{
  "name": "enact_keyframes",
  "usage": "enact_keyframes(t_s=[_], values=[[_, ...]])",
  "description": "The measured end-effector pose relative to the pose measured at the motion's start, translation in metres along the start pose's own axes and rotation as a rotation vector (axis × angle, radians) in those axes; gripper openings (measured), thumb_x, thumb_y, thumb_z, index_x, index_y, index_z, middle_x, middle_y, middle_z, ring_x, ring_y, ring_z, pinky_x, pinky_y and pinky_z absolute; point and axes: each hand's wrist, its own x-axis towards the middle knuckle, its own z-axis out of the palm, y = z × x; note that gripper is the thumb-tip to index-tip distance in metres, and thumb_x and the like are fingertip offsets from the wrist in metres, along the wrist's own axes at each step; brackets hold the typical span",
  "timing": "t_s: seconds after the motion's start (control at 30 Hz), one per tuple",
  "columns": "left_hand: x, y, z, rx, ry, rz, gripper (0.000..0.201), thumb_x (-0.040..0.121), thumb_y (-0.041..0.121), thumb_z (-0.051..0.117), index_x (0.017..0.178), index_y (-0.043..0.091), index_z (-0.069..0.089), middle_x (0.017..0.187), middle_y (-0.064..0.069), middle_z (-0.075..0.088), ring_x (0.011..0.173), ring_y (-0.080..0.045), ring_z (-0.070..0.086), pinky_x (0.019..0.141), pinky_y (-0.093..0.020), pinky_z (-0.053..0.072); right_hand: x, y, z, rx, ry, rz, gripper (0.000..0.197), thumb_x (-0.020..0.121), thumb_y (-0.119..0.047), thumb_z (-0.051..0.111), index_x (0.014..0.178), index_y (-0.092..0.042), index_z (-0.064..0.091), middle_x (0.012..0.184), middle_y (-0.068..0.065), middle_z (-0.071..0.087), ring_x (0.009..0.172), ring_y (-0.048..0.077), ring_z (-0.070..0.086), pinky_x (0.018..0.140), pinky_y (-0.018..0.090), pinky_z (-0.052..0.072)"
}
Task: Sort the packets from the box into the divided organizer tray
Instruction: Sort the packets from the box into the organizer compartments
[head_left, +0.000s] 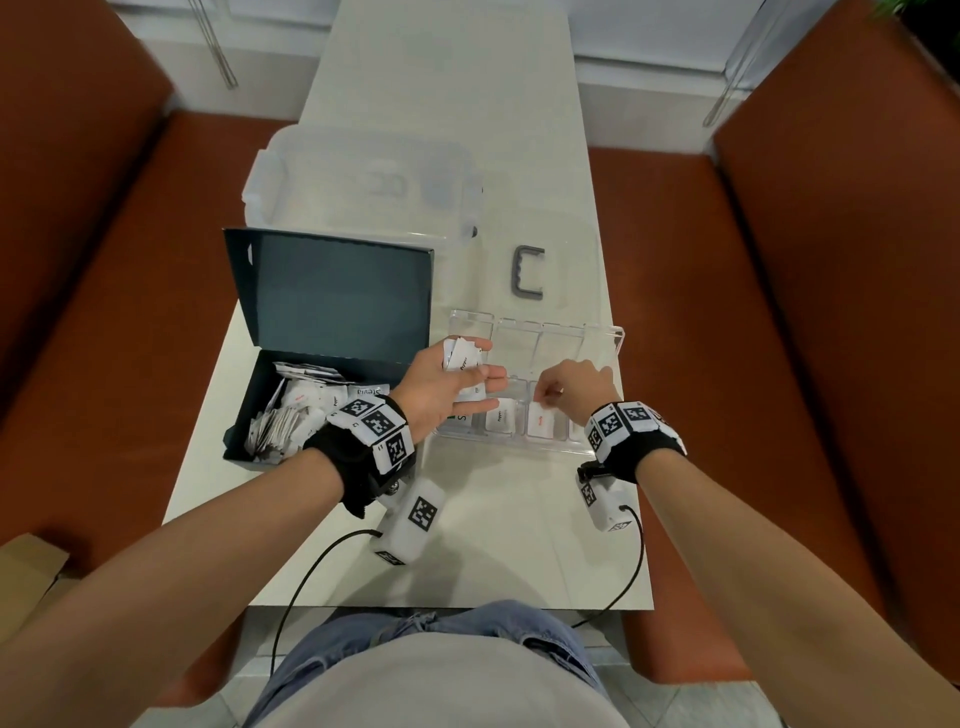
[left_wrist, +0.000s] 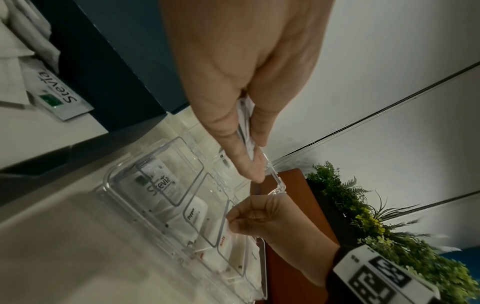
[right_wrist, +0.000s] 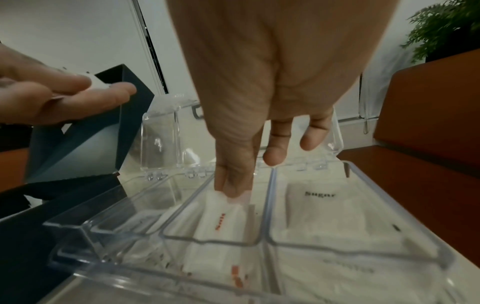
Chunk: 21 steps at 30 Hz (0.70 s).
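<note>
Evidently feeding by type, the right hand (right_wrist: 233, 164) is pinching a salt packet (right_wrist: 223, 207) down into the organizer tray (head_left: 602, 332)'s salt compartment, while the left hand (head_left: 447, 384) is clasping a spare stack of packets (head_left: 462, 356) just above the tray, beside the box (head_left: 244, 415).

The box (head_left: 332, 312) is dark teal inside and out. The packets (head_left: 291, 410) in it are white, one printed "Stevia" in black with a green patch. The organizer tray (head_left: 602, 338) is clear; the packet (right_wrist: 223, 216) under the right fingers (right_wrist: 233, 185) is white with red lettering. The tabletop (head_left: 467, 545) is cream, the seats (head_left: 805, 312) rust-brown, the wristbands (head_left: 358, 457) black with black-and-white square markers.
</note>
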Motion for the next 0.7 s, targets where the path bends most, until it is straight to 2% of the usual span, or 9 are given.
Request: enact_keyframes(t_s=[0.1, 0.17, 0.23, 0.37, 0.53, 0.63, 0.7], values=[[0.0, -0.001, 0.0, -0.003, 0.009, -0.005, 0.032, 0.096, -0.003, 0.05, 0.127, 0.005, 0.053, 0.115, -0.023, 0.066, 0.106, -0.03, 0.067, 0.082, -0.04, 0.058, -0.001, 0.001, 0.002, -0.015, -0.013, -0.016, 0.025, 0.087, -0.011, 0.06, 0.096, -0.033, 0.071, 0.095, -0.014, 0.069, 0.103, 0.015, 0.057, 0.097, 0.042, 0.028], [0.0, -0.001, -0.001, -0.007, 0.011, -0.009, 0.031, 0.097, -0.003, 0.05, 0.127, 0.005, 0.053, 0.115, -0.023, 0.066, 0.106, -0.03, 0.067, 0.082, -0.04, 0.058, -0.002, 0.002, 0.004, -0.03, -0.038, -0.019, 0.024, 0.087, -0.018, 0.066, 0.105, -0.033, 0.07, 0.107, -0.015, 0.069, 0.109, 0.014, 0.055, 0.099, 0.043, 0.027], [0.0, -0.002, -0.002, -0.01, 0.013, -0.012, 0.031, 0.097, -0.003, 0.05, 0.126, 0.005, 0.053, 0.115, -0.022, 0.066, 0.105, -0.03, 0.067, 0.082, -0.041, 0.058, -0.003, 0.002, 0.006, -0.064, -0.062, -0.012, 0.028, 0.085, -0.024, 0.069, 0.111, -0.034, 0.067, 0.113, -0.015, 0.067, 0.112, 0.014, 0.054, 0.099, 0.043, 0.026], [0.0, -0.001, -0.004, -0.021, 0.015, -0.014, 0.03, 0.096, -0.002, 0.051, 0.125, 0.006, 0.054, 0.114, -0.022, 0.067, 0.105, -0.029, 0.068, 0.082, -0.041, 0.059, -0.004, 0.002, 0.01, -0.133, -0.082, -0.016, 0.038, 0.084, -0.028, 0.07, 0.12, -0.036, 0.062, 0.115, -0.015, 0.066, 0.112, 0.014, 0.054, 0.094, 0.043, 0.025], [0.0, 0.001, -0.005, -0.067, 0.008, -0.033, 0.029, 0.096, 0.001, 0.054, 0.124, 0.006, 0.055, 0.114, -0.022, 0.067, 0.104, -0.03, 0.068, 0.079, -0.039, 0.06, -0.007, 0.004, 0.009, -0.102, -0.07, -0.017, 0.043, 0.083, -0.028, 0.071, 0.124, -0.035, 0.06, 0.119, -0.013, 0.064, 0.113, 0.015, 0.053, 0.093, 0.043, 0.025], [0.0, 0.004, -0.003, -0.136, 0.01, -0.075, 0.027, 0.098, 0.011, 0.054, 0.124, 0.007, 0.056, 0.114, -0.023, 0.067, 0.104, -0.031, 0.068, 0.078, -0.039, 0.06, -0.011, 0.007, 0.001, -0.059, -0.027, -0.033, 0.038, 0.085, -0.027, 0.069, 0.122, -0.031, 0.061, 0.119, -0.012, 0.065, 0.113, 0.014, 0.054, 0.091, 0.04, 0.024], [0.001, 0.006, -0.002, -0.194, -0.008, -0.122, 0.026, 0.1, 0.014, 0.046, 0.123, 0.008, 0.056, 0.114, -0.024, 0.067, 0.105, -0.032, 0.067, 0.08, -0.041, 0.059, -0.014, 0.006, -0.007, -0.041, 0.037, -0.051, 0.029, 0.089, -0.024, 0.063, 0.118, -0.03, 0.063, 0.116, -0.011, 0.067, 0.11, 0.015, 0.055, 0.088, 0.038, 0.024]])
